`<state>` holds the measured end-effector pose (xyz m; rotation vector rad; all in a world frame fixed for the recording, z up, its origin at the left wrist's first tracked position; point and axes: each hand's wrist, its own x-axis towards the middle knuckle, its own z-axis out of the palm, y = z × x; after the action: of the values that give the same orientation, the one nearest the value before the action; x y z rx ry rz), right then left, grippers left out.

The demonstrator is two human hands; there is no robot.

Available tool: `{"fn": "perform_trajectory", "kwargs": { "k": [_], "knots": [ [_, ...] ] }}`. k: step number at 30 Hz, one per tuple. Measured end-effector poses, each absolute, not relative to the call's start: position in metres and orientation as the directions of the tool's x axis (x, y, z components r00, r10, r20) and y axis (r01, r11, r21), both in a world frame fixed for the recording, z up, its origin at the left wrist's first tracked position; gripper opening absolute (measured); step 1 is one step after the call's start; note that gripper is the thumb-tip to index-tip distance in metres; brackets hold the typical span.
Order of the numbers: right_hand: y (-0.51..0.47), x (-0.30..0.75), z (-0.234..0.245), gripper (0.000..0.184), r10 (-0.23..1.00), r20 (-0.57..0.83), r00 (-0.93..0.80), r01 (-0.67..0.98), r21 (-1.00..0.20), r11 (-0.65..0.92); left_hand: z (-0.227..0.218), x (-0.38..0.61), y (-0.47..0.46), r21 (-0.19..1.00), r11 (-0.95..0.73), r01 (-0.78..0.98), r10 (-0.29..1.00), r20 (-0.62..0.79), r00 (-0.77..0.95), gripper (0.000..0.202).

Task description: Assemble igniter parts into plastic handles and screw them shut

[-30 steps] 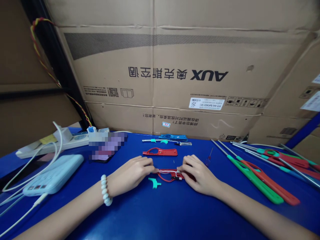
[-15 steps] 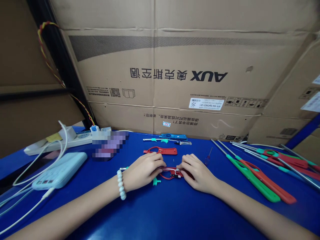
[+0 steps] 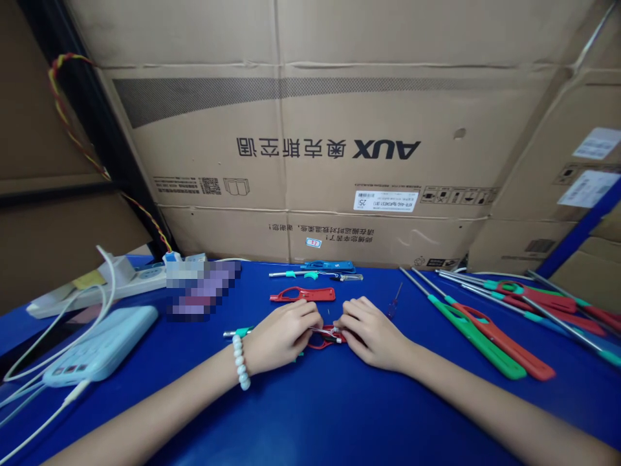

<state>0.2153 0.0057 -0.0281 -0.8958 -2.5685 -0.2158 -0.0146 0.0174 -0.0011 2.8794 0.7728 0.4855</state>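
The red lighter (image 3: 319, 347) lies between the fingers: the right hand (image 3: 372, 334) grips one end; the left hand (image 3: 287, 331), obscuring part, apparently pinches the white wires (image 3: 321, 331). Beyond lie a red casing (image 3: 321, 294) and a screwdriver (image 3: 392, 307).

Left hand (image 3: 286, 330), right hand (image 3: 372, 332), red casing (image 3: 331, 332) — apparently held

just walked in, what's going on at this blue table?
A person's left hand and right hand are both at a red casing, with thin pale wires running between the fingers; the exact grip is hidden. A metal tube shows just beyond the left wrist. Farther back lies a separate red shell, with a small screwdriver to its right. A long green handle lies farther right, among similar pieces.
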Motion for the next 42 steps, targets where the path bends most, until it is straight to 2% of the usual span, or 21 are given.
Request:
{"fn": "perform_trajectory", "kwargs": {
  "k": [7,27,42],
  "knots": [
    [0.0040,0.2143,-0.0245,0.021,0.557,0.426,-0.712,0.615,-0.003,0.788,-0.0062,-0.0163,0.0200,0.261,-0.840,0.476,0.538,0.283,0.794,0.023],
    [0.0036,0.2164,-0.0189,0.034,0.546,0.325,-0.772,0.584,0.026,0.811,-0.0072,-0.0146,0.0182,0.176,-0.864,0.472,0.504,0.309,0.807,0.029],
    [0.0042,0.2172,-0.0215,0.033,0.558,0.337,-0.758,0.595,0.009,0.803,-0.0020,-0.0131,0.0159,0.132,-0.870,0.476,0.493,0.295,0.819,0.025]
  ]
}}
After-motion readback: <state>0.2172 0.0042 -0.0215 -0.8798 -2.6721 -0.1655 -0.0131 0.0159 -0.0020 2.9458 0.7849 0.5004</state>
